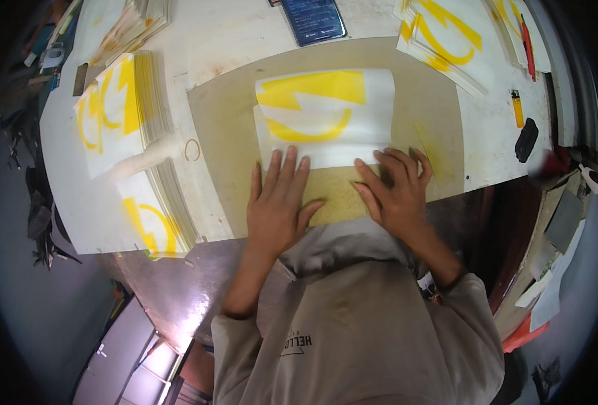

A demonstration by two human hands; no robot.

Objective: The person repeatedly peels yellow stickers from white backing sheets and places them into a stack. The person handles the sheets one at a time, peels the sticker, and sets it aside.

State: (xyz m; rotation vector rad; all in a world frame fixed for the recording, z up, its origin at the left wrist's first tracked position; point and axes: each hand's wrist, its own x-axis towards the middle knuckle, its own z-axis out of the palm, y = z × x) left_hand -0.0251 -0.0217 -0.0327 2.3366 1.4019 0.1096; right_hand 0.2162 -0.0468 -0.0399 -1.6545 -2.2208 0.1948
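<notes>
Head view, scene: a person leans over a pale worktop (231,40), seen from above, both bare forearms coming in from the lower edge.
Sheet: a white sheet with a yellow printed shape (324,115) lies in the middle of a tan backing board (224,135), its near edge just under the fingertips.
Left hand (276,202): open and flat, fingers spread, palm down, fingertips pressing the sheet's near edge at the left.
Right hand (396,185): also open and flat, gripping nothing, fingers angled inward across the near edge at the right.
Stacks: piles of similar yellow-printed sheets (120,108) sit at the left, more at the far right (447,37) (well apart from the hands).
Other things: a dark phone (312,19) at the far edge, a yellow lighter (518,108) at the right.
Doing it well: judging by the flat palms, even pressure from both hands, smoothing outward from the middle, seems best to keep the sheet square and free of wrinkles.
</notes>
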